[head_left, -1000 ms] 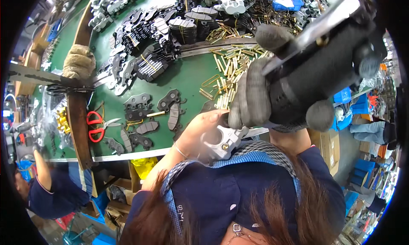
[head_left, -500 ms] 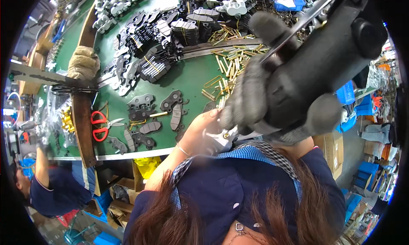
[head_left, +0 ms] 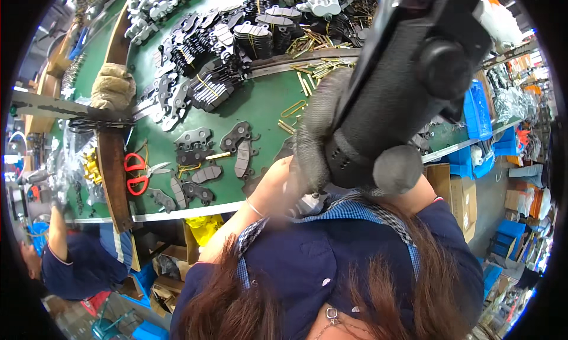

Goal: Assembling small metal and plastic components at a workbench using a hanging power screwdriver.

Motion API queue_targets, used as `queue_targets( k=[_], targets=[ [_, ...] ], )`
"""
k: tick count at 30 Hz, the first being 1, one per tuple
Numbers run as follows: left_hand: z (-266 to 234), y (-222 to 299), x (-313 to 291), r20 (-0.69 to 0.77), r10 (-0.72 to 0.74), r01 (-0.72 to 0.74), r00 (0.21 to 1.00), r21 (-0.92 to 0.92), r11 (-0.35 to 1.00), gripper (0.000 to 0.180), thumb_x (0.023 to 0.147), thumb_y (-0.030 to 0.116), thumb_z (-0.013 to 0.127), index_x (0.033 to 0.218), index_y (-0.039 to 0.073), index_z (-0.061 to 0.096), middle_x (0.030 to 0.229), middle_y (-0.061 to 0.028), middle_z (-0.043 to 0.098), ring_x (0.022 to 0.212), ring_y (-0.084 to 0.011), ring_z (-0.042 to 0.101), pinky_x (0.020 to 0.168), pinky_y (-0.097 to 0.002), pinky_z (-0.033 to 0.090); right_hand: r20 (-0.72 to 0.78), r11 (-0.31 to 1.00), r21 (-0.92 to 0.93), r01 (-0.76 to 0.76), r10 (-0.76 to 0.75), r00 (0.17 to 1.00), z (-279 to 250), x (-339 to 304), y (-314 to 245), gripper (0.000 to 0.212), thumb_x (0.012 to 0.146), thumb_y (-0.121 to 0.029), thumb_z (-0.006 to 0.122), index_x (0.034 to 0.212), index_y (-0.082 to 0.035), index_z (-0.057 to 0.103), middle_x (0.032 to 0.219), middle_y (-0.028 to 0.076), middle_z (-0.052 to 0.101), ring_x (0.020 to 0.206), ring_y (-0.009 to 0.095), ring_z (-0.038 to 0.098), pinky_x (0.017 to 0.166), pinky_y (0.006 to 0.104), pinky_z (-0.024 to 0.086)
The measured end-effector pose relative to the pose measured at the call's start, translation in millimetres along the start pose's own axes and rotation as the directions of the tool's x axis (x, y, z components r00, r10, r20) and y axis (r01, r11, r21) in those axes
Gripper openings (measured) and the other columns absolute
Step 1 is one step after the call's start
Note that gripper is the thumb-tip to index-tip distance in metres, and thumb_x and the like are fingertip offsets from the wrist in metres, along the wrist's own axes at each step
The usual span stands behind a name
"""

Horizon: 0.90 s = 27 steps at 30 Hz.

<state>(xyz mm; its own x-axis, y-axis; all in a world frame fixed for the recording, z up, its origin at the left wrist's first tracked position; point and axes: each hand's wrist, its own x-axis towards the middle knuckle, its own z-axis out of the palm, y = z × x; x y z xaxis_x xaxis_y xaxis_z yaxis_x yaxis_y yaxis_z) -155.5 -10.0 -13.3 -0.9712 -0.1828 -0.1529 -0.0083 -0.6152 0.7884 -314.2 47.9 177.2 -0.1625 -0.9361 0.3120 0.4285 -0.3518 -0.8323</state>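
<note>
My right hand (head_left: 319, 115), in a dark grey glove, is wrapped round a thick black power tool (head_left: 378, 103), which rises close to the camera and hides much of the middle. Behind and below the tool is my left hand (head_left: 283, 183), blurred and bare at the wrist, its fingers mostly hidden. It holds a silver brake caliper (head_left: 309, 204), partly visible at the table's front edge. Left of it, several loose brake pads (head_left: 242, 159) lie on the green table (head_left: 254, 109). Brass-coloured pins (head_left: 305, 82) are scattered beyond my hands.
Red-handled scissors (head_left: 139, 174) lie by a wooden divider (head_left: 112, 174), with a beige glove (head_left: 113, 86) on it. Stacked brake pads (head_left: 210, 91) and silver calipers (head_left: 157, 11) fill the far side. Another person (head_left: 83, 260) works at left. Blue bins (head_left: 478, 112) stand at right.
The power tool and my gloved right hand have swung left and become more upright. They now cover more of the brass pins and of my left hand with the caliper.
</note>
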Motion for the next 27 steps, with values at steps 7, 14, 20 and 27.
queue_targets(
  k=[7, 14, 20, 27],
  targets=[
    [26, 25, -16, -0.088, -0.072, 0.052, 0.994, -0.204, 0.978, 0.033, 0.089, 0.026, 0.050, 0.109, 0.000, 0.055, 0.101, -0.0075, 0.061, 0.086, -0.0161, 0.060, 0.078, -0.0292, 0.049, 0.056, 1.000, 0.018, -0.022, 0.021, 0.998, 5, 7, 0, 0.065, 0.067, -0.043, 0.074, 0.107, 0.001, 0.046, 0.075, 0.015, 0.058, 0.066, 0.025, 0.060, 0.062, 0.0344, 0.052],
    [38, 58, 4, -0.053, -0.126, 0.081, 0.991, -0.520, 0.851, 0.032, 0.090, 0.027, 0.051, 0.109, 0.001, 0.055, 0.100, -0.0064, 0.062, 0.085, -0.0164, 0.061, 0.077, -0.0297, 0.050, 0.101, 0.983, 0.175, -0.052, 0.035, 0.994, 3, 1, 1, 0.065, 0.066, -0.044, 0.074, 0.105, 0.001, 0.047, 0.075, 0.015, 0.058, 0.066, 0.025, 0.060, 0.062, 0.0338, 0.052],
    [24, 42, 30, -0.179, -0.228, 0.223, 0.957, -0.049, 0.974, 0.034, 0.090, 0.027, 0.049, 0.114, 0.003, 0.057, 0.104, -0.0039, 0.062, 0.089, -0.0109, 0.060, 0.079, -0.0273, 0.049, 0.331, 0.864, 0.502, 0.042, -0.237, 0.913, -15, 21, 4, 0.059, 0.073, -0.041, 0.070, 0.107, -0.001, 0.045, 0.073, 0.017, 0.056, 0.063, 0.029, 0.060, 0.055, 0.0414, 0.052],
    [50, 104, 30, -0.364, -0.231, 0.168, 0.902, -0.196, 0.966, 0.030, 0.090, 0.025, 0.051, 0.109, 0.003, 0.056, 0.095, -0.0076, 0.061, 0.077, -0.0155, 0.061, 0.069, -0.0273, 0.051, -0.042, 0.958, 0.084, 0.275, -0.272, 0.961, -83, -2, -28, 0.061, 0.079, -0.044, 0.062, 0.118, 0.000, 0.044, 0.088, 0.014, 0.059, 0.061, 0.023, 0.057, 0.056, 0.0375, 0.051]
  ],
)
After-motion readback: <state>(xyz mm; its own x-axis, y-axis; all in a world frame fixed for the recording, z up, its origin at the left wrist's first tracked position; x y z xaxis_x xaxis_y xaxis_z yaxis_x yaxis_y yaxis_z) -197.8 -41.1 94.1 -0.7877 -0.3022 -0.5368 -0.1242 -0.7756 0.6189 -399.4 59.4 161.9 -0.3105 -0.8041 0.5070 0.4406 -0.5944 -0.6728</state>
